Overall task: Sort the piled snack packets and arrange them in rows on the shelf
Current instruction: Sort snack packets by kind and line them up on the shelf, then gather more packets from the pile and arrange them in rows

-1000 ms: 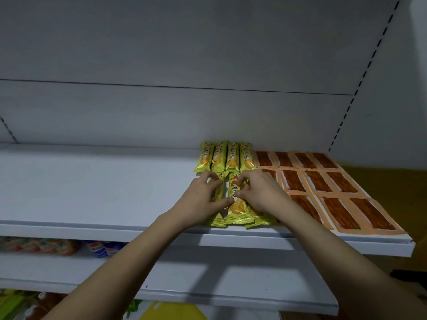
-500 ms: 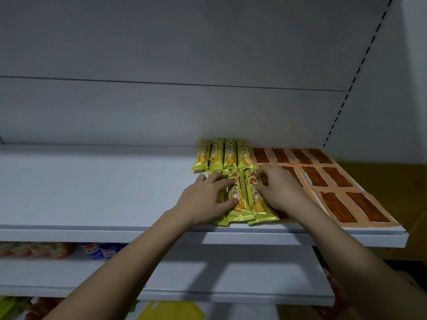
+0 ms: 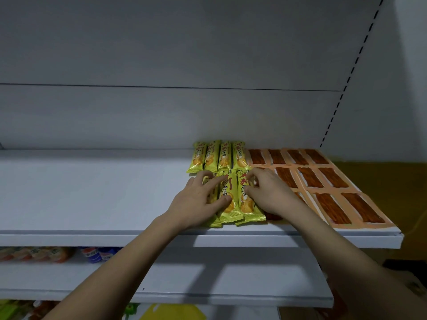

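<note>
Yellow-green snack packets lie on the white shelf (image 3: 92, 195). A back row of yellow-green packets (image 3: 218, 155) sits side by side against the rear wall. In front of it lie the front-row packets (image 3: 231, 204), close together and reaching the shelf's front edge. My left hand (image 3: 198, 202) rests on the left front packets, fingers spread and thumb against the middle one. My right hand (image 3: 268, 195) pinches the right edge of the rightmost front packet (image 3: 246, 204) with curled fingers. Both hands hide parts of the front row.
Orange packets with brown strips (image 3: 321, 181) lie in rows over the shelf's right part, up to its right end. The shelf's left half is bare. A lower shelf (image 3: 208, 285) carries colourful packets (image 3: 39, 254) at the left. More goods show at the bottom.
The front packets have gone from a loose bunch to lying side by side. Both hands have shifted from pinching the middle packet to the group's outer sides.
</note>
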Motion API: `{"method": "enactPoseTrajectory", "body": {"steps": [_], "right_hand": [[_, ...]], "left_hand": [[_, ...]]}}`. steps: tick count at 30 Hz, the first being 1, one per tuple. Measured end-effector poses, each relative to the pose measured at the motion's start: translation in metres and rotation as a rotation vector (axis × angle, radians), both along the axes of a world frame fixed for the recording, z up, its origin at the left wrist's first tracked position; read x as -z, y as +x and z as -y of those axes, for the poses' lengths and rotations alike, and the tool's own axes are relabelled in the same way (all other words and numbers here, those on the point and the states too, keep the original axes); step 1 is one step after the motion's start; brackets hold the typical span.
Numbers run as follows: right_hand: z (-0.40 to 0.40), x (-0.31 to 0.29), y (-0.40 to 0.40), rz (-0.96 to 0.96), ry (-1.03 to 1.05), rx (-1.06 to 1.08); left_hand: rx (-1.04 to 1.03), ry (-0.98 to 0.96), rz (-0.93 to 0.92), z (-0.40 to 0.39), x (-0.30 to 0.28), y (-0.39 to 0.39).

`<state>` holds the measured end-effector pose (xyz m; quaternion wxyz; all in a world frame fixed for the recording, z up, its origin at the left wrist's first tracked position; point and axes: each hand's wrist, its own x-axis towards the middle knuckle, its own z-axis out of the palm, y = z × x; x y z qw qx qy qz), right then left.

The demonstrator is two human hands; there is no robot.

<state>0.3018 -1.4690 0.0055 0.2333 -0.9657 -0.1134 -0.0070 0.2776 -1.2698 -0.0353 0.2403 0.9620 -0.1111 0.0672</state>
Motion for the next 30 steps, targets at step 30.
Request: {"method": "enactPoseTrajectory", "body": {"steps": [30], "right_hand": [[-0.622, -0.062, -0.168, 0.034, -0.149, -1.058]], "left_hand": [[-1.149, 0.195, -0.274, -0.53, -0.078, -0.312]]}}
